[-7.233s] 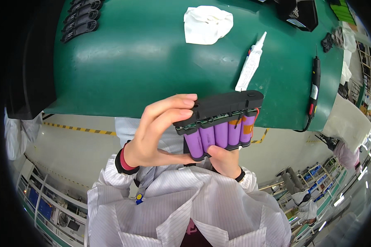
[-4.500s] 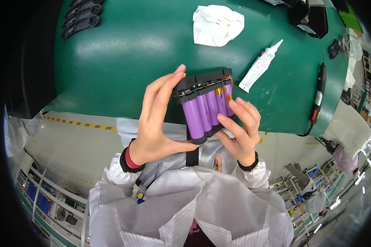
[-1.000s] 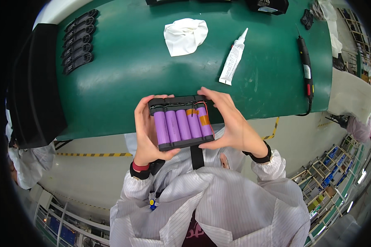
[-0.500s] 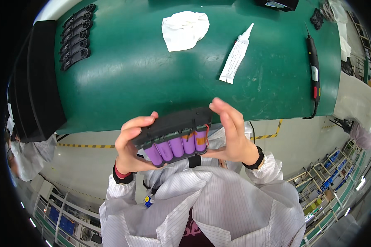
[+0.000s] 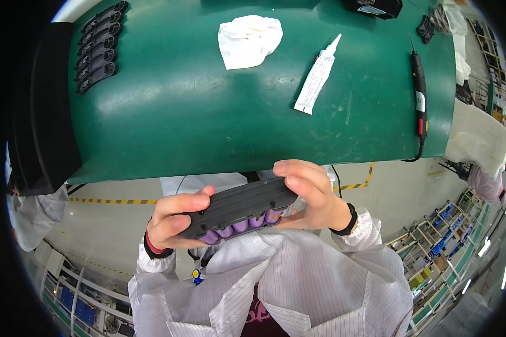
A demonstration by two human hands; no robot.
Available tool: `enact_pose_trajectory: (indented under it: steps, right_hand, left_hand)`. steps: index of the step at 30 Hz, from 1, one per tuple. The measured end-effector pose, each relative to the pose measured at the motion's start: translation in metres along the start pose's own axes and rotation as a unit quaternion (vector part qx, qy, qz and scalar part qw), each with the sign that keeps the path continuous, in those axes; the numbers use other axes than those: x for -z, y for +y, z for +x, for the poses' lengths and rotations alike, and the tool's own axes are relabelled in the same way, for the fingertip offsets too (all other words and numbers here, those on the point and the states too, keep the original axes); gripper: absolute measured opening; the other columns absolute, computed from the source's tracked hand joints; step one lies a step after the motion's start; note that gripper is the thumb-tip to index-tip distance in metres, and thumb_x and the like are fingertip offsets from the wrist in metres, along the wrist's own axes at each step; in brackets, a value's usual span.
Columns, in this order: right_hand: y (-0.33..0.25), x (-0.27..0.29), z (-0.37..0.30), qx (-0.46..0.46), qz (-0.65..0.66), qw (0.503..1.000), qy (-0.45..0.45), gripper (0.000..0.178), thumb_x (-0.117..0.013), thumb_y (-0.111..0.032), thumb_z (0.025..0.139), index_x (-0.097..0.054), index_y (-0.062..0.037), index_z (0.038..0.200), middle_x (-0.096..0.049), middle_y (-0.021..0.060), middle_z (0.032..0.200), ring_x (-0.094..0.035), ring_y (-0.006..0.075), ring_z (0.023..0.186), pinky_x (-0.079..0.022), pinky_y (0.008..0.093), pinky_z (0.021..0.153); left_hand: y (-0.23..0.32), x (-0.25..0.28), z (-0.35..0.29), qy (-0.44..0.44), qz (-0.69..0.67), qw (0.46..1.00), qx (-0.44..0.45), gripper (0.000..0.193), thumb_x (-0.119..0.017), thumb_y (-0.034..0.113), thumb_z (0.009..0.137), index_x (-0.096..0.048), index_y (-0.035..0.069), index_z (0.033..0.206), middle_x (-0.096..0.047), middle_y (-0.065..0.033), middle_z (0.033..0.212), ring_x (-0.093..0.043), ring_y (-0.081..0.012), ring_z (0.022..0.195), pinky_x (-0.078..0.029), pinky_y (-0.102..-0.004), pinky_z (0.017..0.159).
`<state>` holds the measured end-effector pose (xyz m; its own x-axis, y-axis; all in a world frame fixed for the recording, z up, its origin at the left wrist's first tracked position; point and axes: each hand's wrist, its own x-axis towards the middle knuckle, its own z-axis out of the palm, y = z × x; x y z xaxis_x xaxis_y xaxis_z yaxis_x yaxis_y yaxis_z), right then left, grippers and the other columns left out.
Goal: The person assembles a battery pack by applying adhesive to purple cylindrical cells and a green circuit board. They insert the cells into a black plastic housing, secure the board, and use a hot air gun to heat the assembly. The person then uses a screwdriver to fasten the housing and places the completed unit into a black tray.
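Observation:
Between my two hands, in front of my chest and just off the table's near edge, is a battery pack (image 5: 239, 205). Its black plastic cover faces up, and a row of purple cylindrical cells shows along the side toward me. My left hand (image 5: 173, 221) grips the left end, thumb and fingers wrapped round it. The right end sits in my right hand (image 5: 315, 196), its fingers bent over the top corner. The pack tilts, its right end farther from me than the left. Its underside is hidden.
The green table (image 5: 180, 123) spans the far side. On it lie a white cloth (image 5: 249, 42), a white glue tube (image 5: 319, 76), a black electric screwdriver (image 5: 419, 98) with a cord, and several black plastic parts (image 5: 99, 50). A long black box (image 5: 45, 112) stands at the left edge.
The battery pack has come down closer to my body and rolled, so the black cover shows more and the purple cells less. My right fingers have closed onto its top corner.

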<state>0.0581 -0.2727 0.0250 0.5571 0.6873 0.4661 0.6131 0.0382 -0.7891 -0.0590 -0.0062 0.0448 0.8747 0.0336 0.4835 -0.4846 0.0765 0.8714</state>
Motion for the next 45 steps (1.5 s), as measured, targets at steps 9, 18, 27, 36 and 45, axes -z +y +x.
enact_pose_trajectory:
  steps: [9, 18, 27, 36, 45]
  right_hand:
    - [0.002, 0.006, 0.004, 0.029, -0.060, 0.998, -0.022, 0.085, -0.096, -0.017, 0.057, -0.048, -0.0057, 0.127, -0.052, 0.0151, 0.121, -0.064, 0.0327, 0.103, -0.053, 0.0415, 0.086]
    - [0.000, 0.002, 0.002, 0.020, -0.076, 0.997, -0.006, 0.086, -0.092, -0.014, 0.057, -0.047, -0.0050, 0.131, -0.053, 0.0157, 0.121, -0.064, 0.0334, 0.104, -0.052, 0.0409, 0.087]
    - [-0.022, 0.010, 0.032, -0.057, -0.064, 0.995, -0.041, 0.101, -0.096, -0.021, 0.055, -0.043, -0.0046, 0.139, -0.055, 0.0185, 0.124, -0.065, 0.0348, 0.103, -0.054, 0.0429, 0.082]
    - [-0.003, 0.012, 0.003, -0.104, -0.005, 0.993, -0.054, 0.117, -0.099, -0.024, 0.048, -0.038, -0.0040, 0.146, -0.054, 0.0219, 0.134, -0.057, 0.0347, 0.120, -0.046, 0.0440, 0.097]
    - [-0.011, 0.010, 0.036, -0.199, 0.069, 0.975, -0.064, 0.121, -0.099, -0.026, 0.049, -0.036, -0.0006, 0.149, -0.051, 0.0208, 0.140, -0.049, 0.0341, 0.128, -0.039, 0.0447, 0.107]
  left_hand:
    - [-0.003, 0.001, 0.006, -0.023, 0.004, 1.000, 0.001, 0.093, -0.090, -0.006, 0.068, -0.040, 0.005, 0.146, -0.047, -0.0282, 0.135, -0.058, -0.0425, 0.127, -0.049, -0.0539, 0.109]
    - [-0.003, 0.005, 0.008, -0.043, 0.028, 0.998, 0.021, 0.100, -0.093, -0.002, 0.064, -0.036, 0.007, 0.146, -0.046, -0.0246, 0.134, -0.058, -0.0361, 0.126, -0.048, -0.0495, 0.111]
    - [-0.007, 0.008, 0.008, -0.030, -0.009, 0.999, 0.022, 0.096, -0.091, -0.003, 0.067, -0.038, 0.005, 0.147, -0.047, -0.0265, 0.135, -0.059, -0.0391, 0.125, -0.049, -0.0581, 0.108]
    - [-0.008, 0.008, 0.021, -0.018, 0.022, 0.993, 0.112, 0.113, -0.099, 0.010, 0.055, -0.033, 0.006, 0.146, -0.050, -0.0252, 0.137, -0.058, -0.0409, 0.125, -0.050, -0.0569, 0.107]
    - [-0.006, 0.002, 0.029, -0.002, -0.009, 0.971, 0.241, 0.129, -0.100, 0.014, 0.052, -0.022, 0.004, 0.155, -0.046, -0.0243, 0.142, -0.050, -0.0418, 0.136, -0.046, -0.0532, 0.109]
